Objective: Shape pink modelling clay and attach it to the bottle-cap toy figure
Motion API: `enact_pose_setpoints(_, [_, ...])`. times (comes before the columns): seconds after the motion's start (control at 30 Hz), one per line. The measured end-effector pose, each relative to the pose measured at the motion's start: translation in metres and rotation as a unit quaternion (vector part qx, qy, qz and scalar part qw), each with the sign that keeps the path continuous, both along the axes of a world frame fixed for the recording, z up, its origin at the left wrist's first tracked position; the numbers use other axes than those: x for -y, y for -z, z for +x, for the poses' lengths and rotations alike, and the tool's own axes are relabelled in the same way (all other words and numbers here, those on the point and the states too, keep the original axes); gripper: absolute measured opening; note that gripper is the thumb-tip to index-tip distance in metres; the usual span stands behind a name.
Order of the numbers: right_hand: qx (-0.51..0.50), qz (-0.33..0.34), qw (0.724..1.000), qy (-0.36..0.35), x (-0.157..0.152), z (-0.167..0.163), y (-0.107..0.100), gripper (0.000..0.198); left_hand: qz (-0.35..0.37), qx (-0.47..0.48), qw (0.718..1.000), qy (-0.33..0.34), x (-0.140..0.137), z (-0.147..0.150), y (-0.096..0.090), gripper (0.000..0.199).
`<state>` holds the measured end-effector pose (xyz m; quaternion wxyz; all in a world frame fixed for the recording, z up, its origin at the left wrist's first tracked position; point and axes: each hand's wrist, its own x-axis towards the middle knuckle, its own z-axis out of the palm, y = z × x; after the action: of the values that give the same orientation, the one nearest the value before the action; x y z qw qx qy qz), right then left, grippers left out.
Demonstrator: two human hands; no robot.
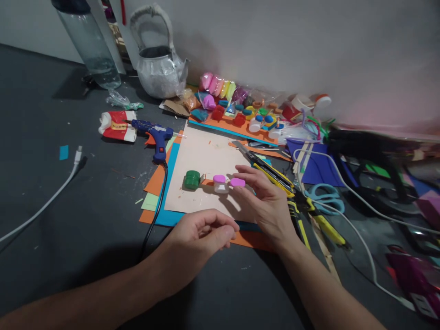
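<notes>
The left hand [206, 234] curled loosely, any contents hidden; the right hand [270, 201] apparently pinched a pink oval piece [237, 183]. Just beyond them, a white piece [221, 188] already bore a pink top [219, 178] (the pinched oval was not yet placed). Farther, clear packets [216, 85] held colourful lumps; beyond the left hand, a lidless kettle [156, 75] showed only darkness inside.

The left hand [202, 238] and the right hand [270, 201] are seen bare, with slender fingers [213, 217]; the wrists [286, 240], left forearm [103, 293] and right forearm [319, 284] are likewise uncovered, as far as they are shown.
</notes>
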<state>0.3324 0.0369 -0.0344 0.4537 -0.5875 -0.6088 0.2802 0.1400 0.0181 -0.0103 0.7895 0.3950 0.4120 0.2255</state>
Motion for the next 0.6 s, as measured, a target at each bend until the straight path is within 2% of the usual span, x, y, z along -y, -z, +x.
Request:
enact_pose_setpoints(0.23, [-0.061,0.001,0.998,0.004,-0.0033,-0.0022,0.0072,0.018,-0.002,-0.004,1.0,0.022,-0.0001,0.0002,0.0017,0.014])
enact_pose_setpoints(0.6, [-0.018,-0.005,1.0,0.002,-0.0026,-0.0048,0.0104,0.019,-0.005,-0.01,0.999,0.034,0.0001,-0.0008,0.0035,0.015])
